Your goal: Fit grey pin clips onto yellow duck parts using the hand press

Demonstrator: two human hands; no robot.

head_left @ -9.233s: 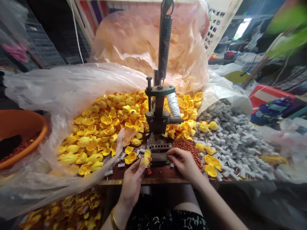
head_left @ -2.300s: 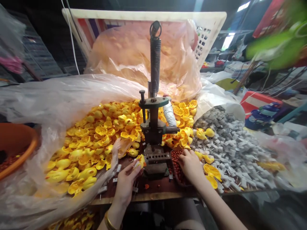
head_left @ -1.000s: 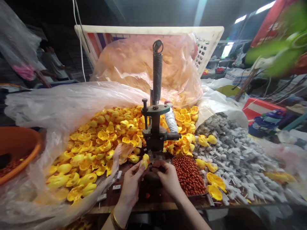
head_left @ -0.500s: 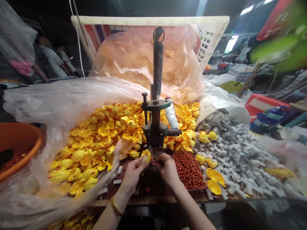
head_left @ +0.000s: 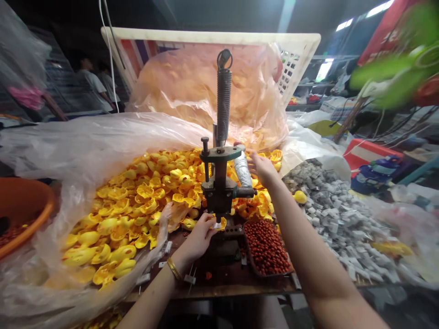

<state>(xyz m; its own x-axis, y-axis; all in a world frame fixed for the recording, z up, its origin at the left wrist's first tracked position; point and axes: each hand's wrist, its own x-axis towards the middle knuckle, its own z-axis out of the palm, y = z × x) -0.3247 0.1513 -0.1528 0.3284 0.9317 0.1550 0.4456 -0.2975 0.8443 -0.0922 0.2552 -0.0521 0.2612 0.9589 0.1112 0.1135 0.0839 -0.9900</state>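
Observation:
My left hand [head_left: 202,233] pinches a yellow plastic duck shell [head_left: 222,223] at the foot of a hand press [head_left: 220,183]. A small white piece shows in the shell, beside my fingertips. Up at the right, my right hand [head_left: 262,168] is at the press's lever handle [head_left: 242,170], which is wrapped in silver tape. Its fingers are stretched toward the handle and look apart; whether they touch it I cannot tell. A tray of small reddish-brown parts [head_left: 265,249] sits under my right forearm.
Yellow shells [head_left: 120,210] are heaped left of and behind the press. Grey-white small blocks with pins [head_left: 336,219] pile up at the right. An orange tub [head_left: 46,214] stands at far left, a white crate [head_left: 298,68] behind. A green fan [head_left: 394,68] blurs at upper right. People stand far left.
My right hand has left the front of the press and moved up and right to the lever handle. My left hand has brought the yellow shell slightly right, under the press.

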